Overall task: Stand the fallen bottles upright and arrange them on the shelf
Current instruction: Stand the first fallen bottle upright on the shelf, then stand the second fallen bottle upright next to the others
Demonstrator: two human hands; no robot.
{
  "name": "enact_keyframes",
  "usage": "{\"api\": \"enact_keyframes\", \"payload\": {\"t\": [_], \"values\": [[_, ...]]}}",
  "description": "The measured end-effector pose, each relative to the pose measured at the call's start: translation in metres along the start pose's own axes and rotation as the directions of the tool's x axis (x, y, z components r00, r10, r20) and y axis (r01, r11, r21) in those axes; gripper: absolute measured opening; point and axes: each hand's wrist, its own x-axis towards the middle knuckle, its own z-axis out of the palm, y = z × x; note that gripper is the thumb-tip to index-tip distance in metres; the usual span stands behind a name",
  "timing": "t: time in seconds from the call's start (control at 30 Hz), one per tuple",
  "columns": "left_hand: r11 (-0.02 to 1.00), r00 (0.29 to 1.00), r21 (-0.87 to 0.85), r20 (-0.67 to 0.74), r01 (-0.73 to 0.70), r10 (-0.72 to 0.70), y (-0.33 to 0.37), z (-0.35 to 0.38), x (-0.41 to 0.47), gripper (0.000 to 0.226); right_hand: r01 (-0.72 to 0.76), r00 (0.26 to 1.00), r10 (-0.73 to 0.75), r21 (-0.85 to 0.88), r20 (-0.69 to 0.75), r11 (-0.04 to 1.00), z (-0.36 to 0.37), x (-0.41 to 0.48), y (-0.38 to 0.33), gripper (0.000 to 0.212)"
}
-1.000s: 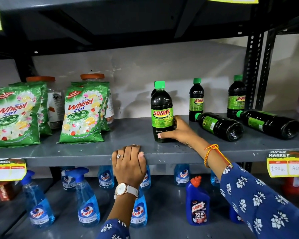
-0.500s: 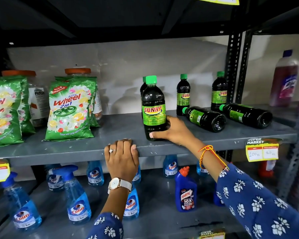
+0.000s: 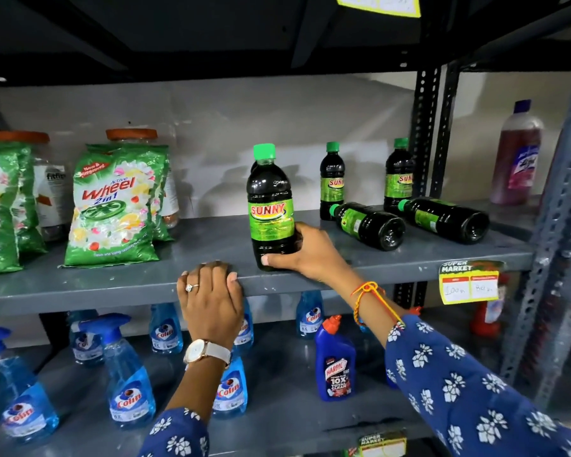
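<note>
i have my right hand (image 3: 305, 255) wrapped around the lower body of the front sunny bottle (image 3: 271, 209), thumb across the base at the front and the rest of the fingers curled behind, so the bottle stands upright near the front edge of the grey shelf (image 3: 409, 258) with its label facing out. gripping low like this makes sense to me: it lets me settle the base flat and nudge the bottle into line without tipping the tall neck. my right forearm reaches in from the lower right, wrist bent slightly inward, the sleeve well back from the shelf edge

my left hand (image 3: 211, 298) holds nothing; it lies flat with fingers draped over the shelf lip, just left of the bottle, which i judge is there to steady me while i lean in

two fallen bottles are not yet righted: the nearer fallen bottle (image 3: 370, 225) and the farther fallen bottle (image 3: 445, 219) lie on their sides to the right, caps pointing left and bases toward me. two upright bottles (image 3: 333, 179) stand behind them by the back wall. there may be another bottle hidden right behind the one i hold, but i cannot tell. the detergent packs (image 3: 116, 202) sit well apart on the left, so the open stretch between looks like the room for arranging
</note>
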Motion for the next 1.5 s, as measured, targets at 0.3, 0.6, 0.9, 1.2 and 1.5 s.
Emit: {"api": "enact_keyframes", "payload": {"t": [0.3, 0.6, 0.9, 1.2, 1.5], "values": [[0.885, 0.916, -0.248, -0.026, -0.393, 0.4, 0.127, 0.003, -0.002, 0.04, -0.048, 0.909, -0.068, -0.265, -0.411, 0.963, -0.104, 0.024, 0.005, 0.052], [0.97, 0.943, -0.033, 0.231, -0.24, 0.241, 0.168, 0.028, 0.011, 0.039, -0.153, 0.966, 0.242, -0.953, -0.088, 0.263, -0.12, 0.062, 0.019, 0.043], [0.972, 0.96, -0.024, 0.155, -0.233, 0.233, 0.17, 0.03, 0.01, 0.035, -0.177, 0.984, 0.099, -0.826, -0.147, 0.535, -0.143, 0.056, 0.042, 0.053], [0.973, 0.955, -0.01, 0.19, -0.232, 0.229, 0.171, 0.028, 0.01, 0.037, -0.074, 0.927, -0.005, -0.198, -0.375, 0.977, -0.144, 0.031, 0.073, 0.05], [0.975, 0.954, -0.018, 0.199, -0.224, 0.223, 0.17, 0.029, 0.01, 0.037, -0.111, 0.95, 0.048, -0.19, -0.309, 0.976, -0.135, 0.024, 0.088, 0.074]]}}
